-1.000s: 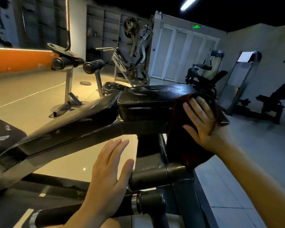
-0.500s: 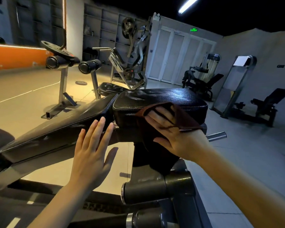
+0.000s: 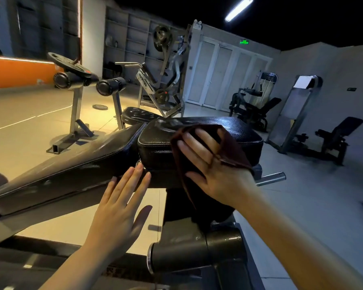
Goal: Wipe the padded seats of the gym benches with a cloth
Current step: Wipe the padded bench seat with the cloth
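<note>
The right hand (image 3: pixel 216 164) has slid its dark red cloth (image 3: pixel 228 147) up onto the seat pad (image 3: pixel 245 132), pressing flat-fingered, while the left hand (image 3: pixel 117 208) hovers released, nearer the pad.

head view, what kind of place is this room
Almost certainly a gym: a black padded bench seat in front, a round metal weight plate lying on the floor, and a grey plate-loaded machine by the shelves.

Far left, a weight plate (image 3: pixel 100 106) lies on the floor beside an orange wall (image 3: pixel 19 72). White doors (image 3: pixel 224 78) stand far off, under a green sign (image 3: pixel 244 41).
</note>
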{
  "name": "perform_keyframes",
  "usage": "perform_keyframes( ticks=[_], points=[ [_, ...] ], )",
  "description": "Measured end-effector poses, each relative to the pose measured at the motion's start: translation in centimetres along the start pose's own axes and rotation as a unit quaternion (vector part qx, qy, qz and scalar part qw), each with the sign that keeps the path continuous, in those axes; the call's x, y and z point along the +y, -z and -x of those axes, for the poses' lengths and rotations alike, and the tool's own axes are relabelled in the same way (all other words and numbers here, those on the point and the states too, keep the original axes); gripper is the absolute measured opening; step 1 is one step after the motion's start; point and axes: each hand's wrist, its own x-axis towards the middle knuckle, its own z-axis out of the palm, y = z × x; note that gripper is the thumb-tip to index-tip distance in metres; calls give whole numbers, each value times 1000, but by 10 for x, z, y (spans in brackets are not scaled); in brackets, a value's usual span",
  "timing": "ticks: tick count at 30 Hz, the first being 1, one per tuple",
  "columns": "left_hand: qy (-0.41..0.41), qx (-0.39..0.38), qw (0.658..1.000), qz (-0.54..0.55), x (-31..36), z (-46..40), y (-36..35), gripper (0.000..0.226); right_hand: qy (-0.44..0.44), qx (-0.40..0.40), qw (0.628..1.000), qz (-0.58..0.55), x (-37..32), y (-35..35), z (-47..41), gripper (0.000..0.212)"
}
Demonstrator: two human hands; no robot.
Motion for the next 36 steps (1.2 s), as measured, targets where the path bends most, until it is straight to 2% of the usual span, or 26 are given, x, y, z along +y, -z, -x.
perform_keyframes(
  ticks=[2,6,11,14,22,26,29,33,36],
  points=[
    [4,-6,1000,-2,0,1,1,64,-29,16,999,-19,-10,2,-21,61],
    [2,-11,1000,-7,-2,3,2,66,-25,47,999,-9,0,3,-11,60],
    [10,-5,1000,-10,0,4,-1,70,-192,62,979,-9,50,1,57,59],
    [18,-8,1000,-7,3,2,-4,72,-236,58,969,-44,51,0,67,59],
    [16,-12,1000,-8,4,3,-4,72,-137,48,989,3,0,1,4,55],
    [13,-17,1000,-15,3,3,2,72,-48,23,996,-66,-31,-4,-37,57],
    [8,-26,999,-25,1,4,5,73,-10,8,996,-87,-22,0,-35,57],
    [9,-27,999,-25,0,4,3,72,-50,14,998,-22,22,5,10,59],
    [13,-17,1000,-19,1,4,0,72,-110,49,992,-36,49,6,52,55]
  ],
)
